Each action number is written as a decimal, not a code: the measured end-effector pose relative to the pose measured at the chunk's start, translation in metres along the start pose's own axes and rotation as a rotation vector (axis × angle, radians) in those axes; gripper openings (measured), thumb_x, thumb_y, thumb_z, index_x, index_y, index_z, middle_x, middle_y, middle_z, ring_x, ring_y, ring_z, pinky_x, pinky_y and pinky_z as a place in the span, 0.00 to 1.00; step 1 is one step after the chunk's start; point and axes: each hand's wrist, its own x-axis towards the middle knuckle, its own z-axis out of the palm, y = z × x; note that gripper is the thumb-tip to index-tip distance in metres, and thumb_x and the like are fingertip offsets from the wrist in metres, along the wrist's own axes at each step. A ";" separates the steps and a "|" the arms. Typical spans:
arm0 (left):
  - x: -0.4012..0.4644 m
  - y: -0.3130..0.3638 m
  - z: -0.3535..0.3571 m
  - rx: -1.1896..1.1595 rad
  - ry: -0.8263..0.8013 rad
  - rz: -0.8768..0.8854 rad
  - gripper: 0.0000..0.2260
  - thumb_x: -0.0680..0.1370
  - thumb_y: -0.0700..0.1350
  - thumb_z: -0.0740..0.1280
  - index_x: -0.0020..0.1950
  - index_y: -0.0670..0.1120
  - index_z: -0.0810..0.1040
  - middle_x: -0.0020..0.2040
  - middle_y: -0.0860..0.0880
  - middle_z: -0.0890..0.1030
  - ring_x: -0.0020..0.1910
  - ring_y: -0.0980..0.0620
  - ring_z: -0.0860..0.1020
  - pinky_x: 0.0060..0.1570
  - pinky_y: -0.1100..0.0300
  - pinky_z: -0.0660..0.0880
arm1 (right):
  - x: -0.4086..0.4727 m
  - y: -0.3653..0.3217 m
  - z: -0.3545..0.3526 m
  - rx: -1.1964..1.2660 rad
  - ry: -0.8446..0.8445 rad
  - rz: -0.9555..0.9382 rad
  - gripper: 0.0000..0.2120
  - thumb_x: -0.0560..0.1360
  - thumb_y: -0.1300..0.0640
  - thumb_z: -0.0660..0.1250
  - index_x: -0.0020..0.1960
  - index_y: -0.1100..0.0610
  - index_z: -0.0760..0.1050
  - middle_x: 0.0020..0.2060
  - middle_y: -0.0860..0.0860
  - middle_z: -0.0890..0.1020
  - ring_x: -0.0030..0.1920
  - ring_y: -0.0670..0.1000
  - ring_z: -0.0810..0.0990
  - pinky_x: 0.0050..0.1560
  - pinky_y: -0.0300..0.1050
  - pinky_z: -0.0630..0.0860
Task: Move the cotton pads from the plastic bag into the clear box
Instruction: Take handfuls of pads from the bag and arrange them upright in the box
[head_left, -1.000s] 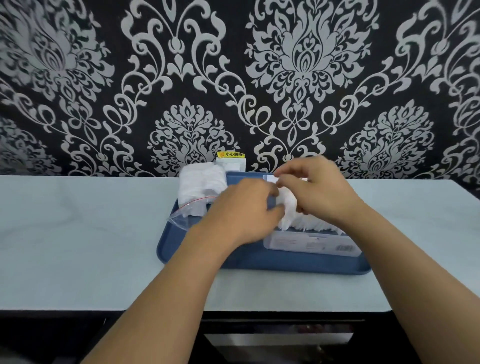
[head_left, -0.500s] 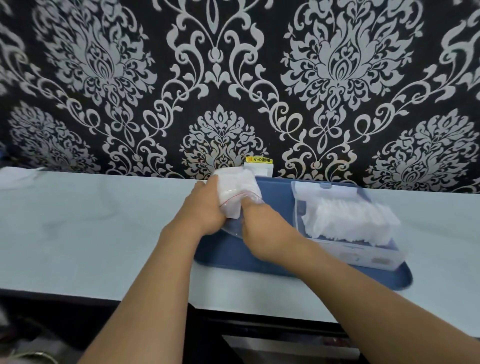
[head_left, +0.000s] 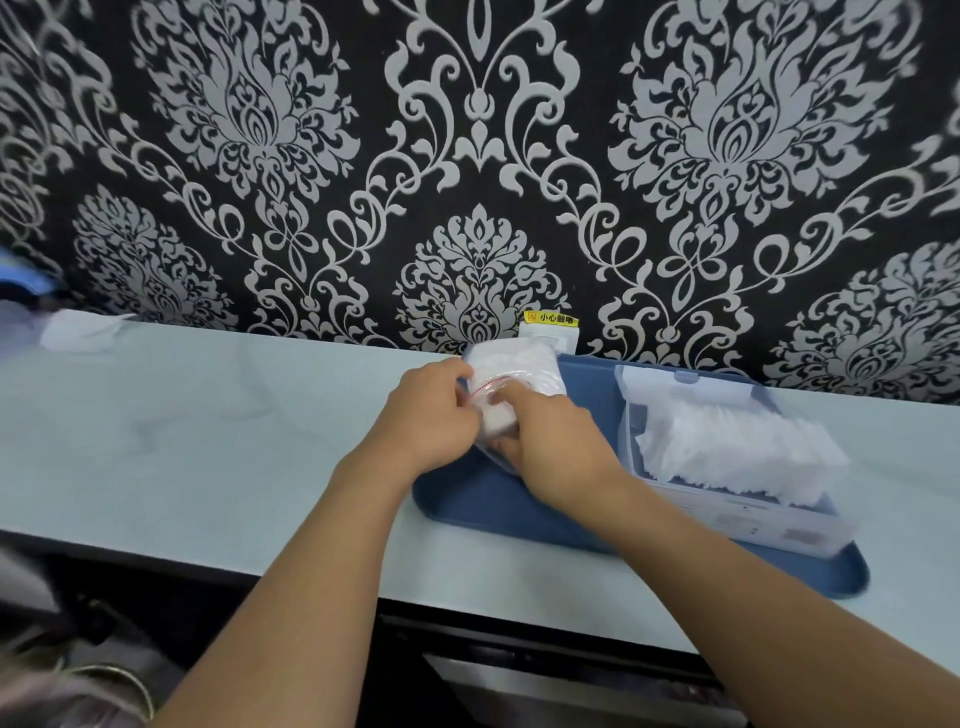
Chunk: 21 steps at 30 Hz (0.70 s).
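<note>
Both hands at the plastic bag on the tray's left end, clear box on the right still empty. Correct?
Not quite: the head view shows the clear box already holding a stack of cotton pads. The rest stands: left hand and right hand work at the plastic bag on the tray's left end.

I see a black wall (head_left: 156, 260) patterned with silver-grey damask scrolls. The table (head_left: 208, 441) is pale blue-white with faint marbling. On it sits a dark blue tray (head_left: 493, 504). The plastic bag (head_left: 524, 364) is clear with a red strip, its cotton pads (head_left: 498, 421) white. The clear box (head_left: 753, 525) shows white pads too. A yellow label (head_left: 556, 318) carries black characters.
</note>
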 end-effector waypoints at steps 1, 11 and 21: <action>-0.001 0.000 -0.001 -0.019 0.009 -0.007 0.18 0.76 0.41 0.65 0.65 0.50 0.78 0.52 0.52 0.81 0.47 0.44 0.81 0.53 0.49 0.80 | 0.000 0.000 0.000 -0.015 0.004 -0.006 0.19 0.78 0.51 0.65 0.68 0.43 0.67 0.54 0.57 0.82 0.52 0.64 0.78 0.47 0.51 0.74; -0.003 0.002 0.000 0.009 0.037 -0.018 0.13 0.76 0.47 0.66 0.61 0.52 0.78 0.50 0.54 0.81 0.47 0.47 0.80 0.52 0.52 0.78 | -0.001 -0.002 -0.005 -0.164 0.028 -0.003 0.21 0.77 0.56 0.65 0.68 0.43 0.71 0.56 0.55 0.82 0.53 0.62 0.81 0.45 0.48 0.72; 0.006 -0.005 0.001 0.018 0.086 0.026 0.23 0.77 0.36 0.64 0.68 0.56 0.78 0.61 0.48 0.79 0.58 0.44 0.78 0.60 0.53 0.75 | -0.023 -0.003 -0.018 0.166 -0.018 -0.095 0.23 0.73 0.68 0.62 0.63 0.47 0.71 0.57 0.52 0.74 0.51 0.58 0.75 0.54 0.53 0.75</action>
